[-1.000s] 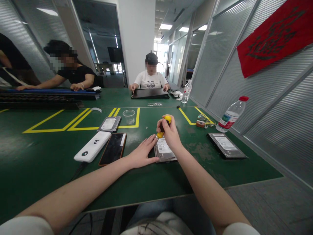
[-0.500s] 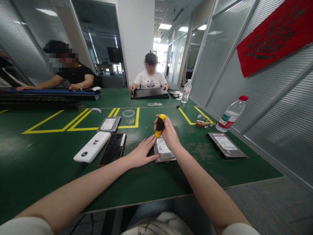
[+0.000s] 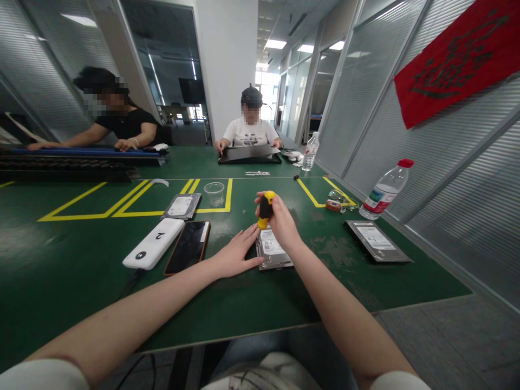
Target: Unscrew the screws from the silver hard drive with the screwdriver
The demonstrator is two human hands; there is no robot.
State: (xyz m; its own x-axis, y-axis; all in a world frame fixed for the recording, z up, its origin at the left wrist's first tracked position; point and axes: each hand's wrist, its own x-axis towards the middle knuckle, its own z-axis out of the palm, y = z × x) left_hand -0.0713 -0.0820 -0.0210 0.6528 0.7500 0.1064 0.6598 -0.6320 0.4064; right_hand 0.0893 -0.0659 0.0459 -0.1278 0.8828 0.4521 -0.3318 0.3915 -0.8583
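Observation:
Right in front of me a hard drive [image 3: 271,246] with a white label lies on the green table. My right hand [image 3: 281,219] is closed around a screwdriver [image 3: 266,210] with a short yellow-and-black handle, held upright over the drive's far left corner. The screwdriver's tip is hidden. Fingers outstretched, my left hand [image 3: 238,252] rests flat at the drive's left side, its thumb and fingertips touching the edge. Part of the drive is covered by my right hand and wrist.
To the left are a phone [image 3: 187,248], a white power bank [image 3: 153,245], another hard drive [image 3: 182,206] and a clear plastic cup [image 3: 214,194]. On the right stand a third hard drive [image 3: 376,241] and a water bottle [image 3: 385,189]. Two people work across the table.
Almost nothing differs. The view has shifted very slightly; both hands and the screwdriver keep their places on the hard drive.

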